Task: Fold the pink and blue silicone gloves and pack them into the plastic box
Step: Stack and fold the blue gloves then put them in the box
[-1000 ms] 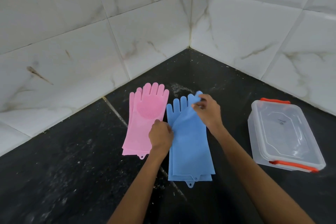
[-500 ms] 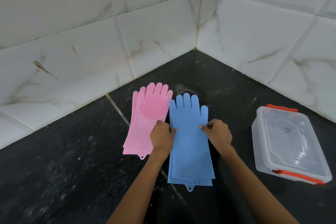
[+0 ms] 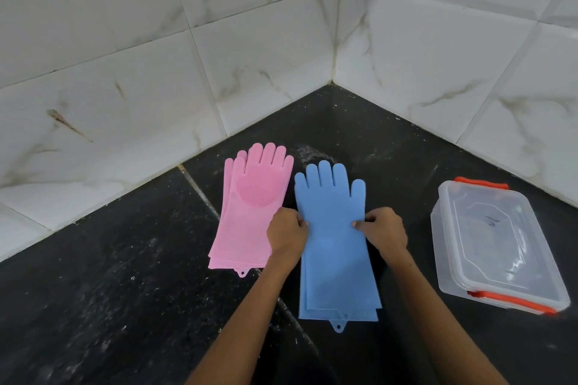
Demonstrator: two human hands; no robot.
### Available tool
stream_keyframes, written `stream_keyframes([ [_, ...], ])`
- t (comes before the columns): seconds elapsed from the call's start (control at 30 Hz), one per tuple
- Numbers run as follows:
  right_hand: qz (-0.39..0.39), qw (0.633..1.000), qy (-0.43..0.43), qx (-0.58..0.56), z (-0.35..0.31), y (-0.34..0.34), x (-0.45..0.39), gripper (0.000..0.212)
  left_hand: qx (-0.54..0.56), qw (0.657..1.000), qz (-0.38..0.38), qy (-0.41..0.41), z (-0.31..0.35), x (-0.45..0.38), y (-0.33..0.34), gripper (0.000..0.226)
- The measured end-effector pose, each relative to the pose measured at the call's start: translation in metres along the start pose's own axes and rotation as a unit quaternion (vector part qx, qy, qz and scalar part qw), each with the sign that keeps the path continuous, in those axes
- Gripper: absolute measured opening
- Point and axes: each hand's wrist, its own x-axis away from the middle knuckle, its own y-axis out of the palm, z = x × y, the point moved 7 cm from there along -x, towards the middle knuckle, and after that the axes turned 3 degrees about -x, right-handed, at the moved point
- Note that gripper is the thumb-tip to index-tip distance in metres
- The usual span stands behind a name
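Note:
The blue silicone gloves [image 3: 334, 247] lie flat and stacked on the black counter, fingers pointing to the wall corner. My left hand [image 3: 286, 236] pinches their left edge at mid-length, and my right hand [image 3: 383, 233] pinches the right edge just below the thumb. The pink gloves [image 3: 250, 212], also stacked, lie flat just left of the blue ones, bristle patch facing up; my left hand overlaps their right edge. The clear plastic box [image 3: 494, 247] with orange clips sits to the right with its lid on.
White marble-pattern wall tiles [image 3: 156, 72] meet in a corner behind the gloves. The black counter [image 3: 109, 291] has a seam running diagonally under the gloves.
My right hand let go of the blue glove's fingertip, which now lies flat, and came down to the glove's right edge. My left hand stayed at the left edge.

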Motion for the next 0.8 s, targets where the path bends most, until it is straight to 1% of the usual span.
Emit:
stream_keyframes([
  [0.1, 0.032, 0.999, 0.011, 0.025, 0.011, -0.021, 0.000, 0.021, 0.019, 0.999, -0.014, 0.031, 0.017, 0.008, 0.013, 0.017],
  [0.17, 0.051, 0.997, 0.009, 0.048, 0.017, -0.030, 0.004, 0.018, 0.025, 0.999, -0.011, 0.031, 0.022, 0.011, 0.018, 0.016],
  [0.3, 0.063, 0.995, -0.020, 0.081, 0.034, -0.031, 0.025, 0.026, 0.042, 0.999, -0.007, 0.012, 0.015, 0.016, 0.017, 0.018],
  [0.37, 0.066, 0.994, -0.040, 0.075, 0.043, -0.029, 0.038, 0.024, 0.056, 0.998, -0.028, 0.005, 0.009, 0.024, 0.019, 0.023],
  [0.47, 0.062, 0.994, -0.047, 0.070, 0.051, -0.027, 0.053, 0.020, 0.075, 0.995, -0.064, -0.002, 0.007, 0.038, 0.028, 0.027],
  [0.63, 0.067, 0.994, -0.066, 0.051, 0.049, -0.031, 0.062, 0.013, 0.057, 0.995, -0.073, -0.026, 0.006, 0.049, 0.032, 0.021],
  [0.73, 0.047, 0.996, -0.076, 0.027, 0.046, -0.033, 0.063, 0.013, 0.052, 0.995, -0.086, -0.027, 0.008, 0.050, 0.031, 0.017],
  [0.8, 0.029, 0.997, -0.075, -0.005, 0.045, -0.036, 0.063, 0.013, 0.064, 0.993, -0.094, -0.027, 0.010, 0.049, 0.027, 0.019],
])
